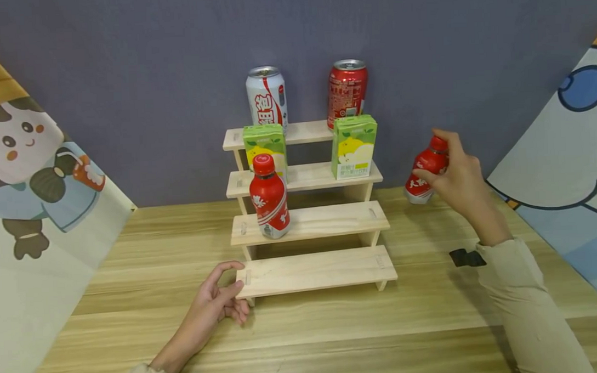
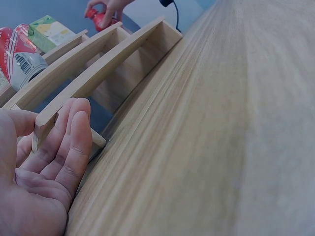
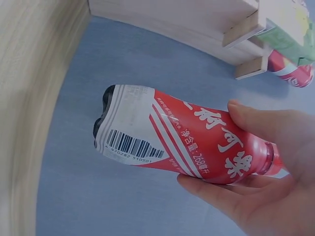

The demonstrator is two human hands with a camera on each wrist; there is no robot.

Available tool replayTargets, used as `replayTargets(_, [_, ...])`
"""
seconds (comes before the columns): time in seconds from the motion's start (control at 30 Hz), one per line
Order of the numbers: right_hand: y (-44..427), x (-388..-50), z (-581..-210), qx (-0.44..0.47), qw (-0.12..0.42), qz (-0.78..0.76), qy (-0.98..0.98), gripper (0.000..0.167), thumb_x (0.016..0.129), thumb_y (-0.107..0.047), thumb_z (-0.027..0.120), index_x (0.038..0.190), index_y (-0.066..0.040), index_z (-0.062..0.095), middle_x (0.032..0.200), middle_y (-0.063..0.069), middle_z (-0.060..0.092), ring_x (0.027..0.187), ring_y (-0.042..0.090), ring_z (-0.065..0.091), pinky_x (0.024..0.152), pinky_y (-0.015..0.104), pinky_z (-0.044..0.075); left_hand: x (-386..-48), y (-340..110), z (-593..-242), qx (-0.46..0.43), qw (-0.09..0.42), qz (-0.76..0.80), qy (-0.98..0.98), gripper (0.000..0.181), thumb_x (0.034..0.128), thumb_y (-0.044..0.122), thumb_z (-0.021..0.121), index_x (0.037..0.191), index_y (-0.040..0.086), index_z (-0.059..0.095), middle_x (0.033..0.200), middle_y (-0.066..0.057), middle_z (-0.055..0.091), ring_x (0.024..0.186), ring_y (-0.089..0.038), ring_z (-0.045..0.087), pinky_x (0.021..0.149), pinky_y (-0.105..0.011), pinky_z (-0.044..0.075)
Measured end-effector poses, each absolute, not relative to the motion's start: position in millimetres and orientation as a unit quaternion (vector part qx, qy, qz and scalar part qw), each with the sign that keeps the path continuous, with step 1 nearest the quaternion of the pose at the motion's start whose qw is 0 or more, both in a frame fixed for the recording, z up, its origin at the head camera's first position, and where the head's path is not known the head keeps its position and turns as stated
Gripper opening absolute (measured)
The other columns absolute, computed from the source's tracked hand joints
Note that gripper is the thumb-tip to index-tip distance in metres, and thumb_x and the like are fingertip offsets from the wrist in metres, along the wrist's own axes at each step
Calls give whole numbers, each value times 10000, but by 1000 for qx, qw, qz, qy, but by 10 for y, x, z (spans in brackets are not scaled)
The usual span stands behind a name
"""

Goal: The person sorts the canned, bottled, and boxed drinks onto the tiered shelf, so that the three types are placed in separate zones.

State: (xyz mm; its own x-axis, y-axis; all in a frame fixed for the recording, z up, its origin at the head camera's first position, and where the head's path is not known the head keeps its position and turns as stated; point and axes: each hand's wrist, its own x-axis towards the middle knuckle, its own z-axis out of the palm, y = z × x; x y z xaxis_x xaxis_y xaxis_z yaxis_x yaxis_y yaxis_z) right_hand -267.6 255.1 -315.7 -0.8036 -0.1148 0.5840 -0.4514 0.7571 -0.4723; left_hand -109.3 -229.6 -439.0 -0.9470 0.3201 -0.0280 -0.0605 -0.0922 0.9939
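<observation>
My right hand [image 1: 458, 178] grips a small red soda bottle [image 1: 428, 168] by its upper part, right of the stepped wooden rack [image 1: 316, 271]. In the right wrist view the bottle [image 3: 192, 132] shows a barcode, with thumb and fingers on opposite sides. My left hand [image 1: 216, 299] holds the left end of the lowest step. The left wrist view shows that hand [image 2: 44, 167] with its thumb on the board's top and fingers beneath. Another red bottle [image 1: 270, 201] stands upright at the left of the second step from the bottom.
Two green juice boxes [image 1: 355, 147] stand on the third step, the left one partly behind the bottle. On the top step are a white can [image 1: 267, 97] and a red can [image 1: 347, 91]. A small black object [image 1: 468, 258] lies by the right sleeve. Printed panels flank the wood-grain table [image 1: 333, 339].
</observation>
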Motion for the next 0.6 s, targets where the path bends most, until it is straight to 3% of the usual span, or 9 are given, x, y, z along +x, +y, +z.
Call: replayTargets(0.6, [2354, -2455, -2949, 192, 287, 296, -891, 898, 794, -69, 843, 1518, -114, 313, 1274, 279, 581, 956, 472, 651, 734, 621, 559, -1096, -2290, -4391, 91, 126, 729, 666, 441, 1058, 187, 502, 1432, 54, 309, 727, -128, 709, 595, -223, 677, 562, -377, 602])
